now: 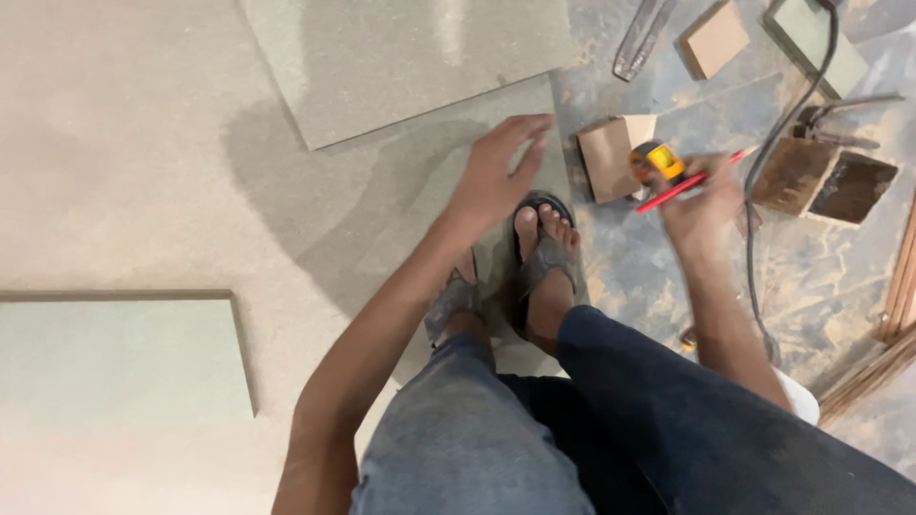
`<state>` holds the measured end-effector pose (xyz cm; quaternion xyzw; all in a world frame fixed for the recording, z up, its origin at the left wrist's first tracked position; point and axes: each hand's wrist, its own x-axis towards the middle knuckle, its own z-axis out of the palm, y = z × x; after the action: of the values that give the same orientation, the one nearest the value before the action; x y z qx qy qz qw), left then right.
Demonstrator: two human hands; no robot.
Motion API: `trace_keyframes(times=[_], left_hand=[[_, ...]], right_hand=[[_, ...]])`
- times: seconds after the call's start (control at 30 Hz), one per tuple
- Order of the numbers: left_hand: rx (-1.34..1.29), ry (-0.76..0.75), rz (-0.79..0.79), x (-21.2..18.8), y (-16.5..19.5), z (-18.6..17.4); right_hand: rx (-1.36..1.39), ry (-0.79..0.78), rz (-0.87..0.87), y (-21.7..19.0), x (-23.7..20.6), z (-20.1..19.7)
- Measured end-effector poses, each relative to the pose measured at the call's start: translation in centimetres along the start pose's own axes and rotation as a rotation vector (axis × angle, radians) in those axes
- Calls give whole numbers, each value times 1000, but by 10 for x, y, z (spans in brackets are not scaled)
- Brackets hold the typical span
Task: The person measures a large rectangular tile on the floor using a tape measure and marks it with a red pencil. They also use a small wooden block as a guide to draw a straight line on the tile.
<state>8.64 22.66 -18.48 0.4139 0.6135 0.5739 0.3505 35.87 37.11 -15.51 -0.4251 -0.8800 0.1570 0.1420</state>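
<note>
I am squatting on the floor. My left hand reaches forward, fingers spread, over a grey tile that lies under my sandalled feet; it holds nothing. My right hand is raised to the right and is blurred. It grips a red pencil that points up and to the right, and a yellow tape measure sits at its fingers.
A second grey tile lies ahead, a pale green tile at lower left. Small tile offcuts, brown pieces, a black cable and wooden strips crowd the dusty right side.
</note>
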Motion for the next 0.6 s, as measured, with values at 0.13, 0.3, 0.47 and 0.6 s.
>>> trace_keyframes(times=[0.13, 0.3, 0.47, 0.6], left_hand=[[-59, 54, 97, 21, 17, 9], [-696, -136, -345, 42, 18, -5], [-1309, 321, -378, 27, 2, -29], [-1472, 677, -482, 22, -2, -21]], right_hand=[[185, -306, -195, -59, 53, -37], [361, -365, -413, -133, 94, -13], [683, -449, -310, -181, 114, 56], [689, -369, -512, -195, 105, 83]])
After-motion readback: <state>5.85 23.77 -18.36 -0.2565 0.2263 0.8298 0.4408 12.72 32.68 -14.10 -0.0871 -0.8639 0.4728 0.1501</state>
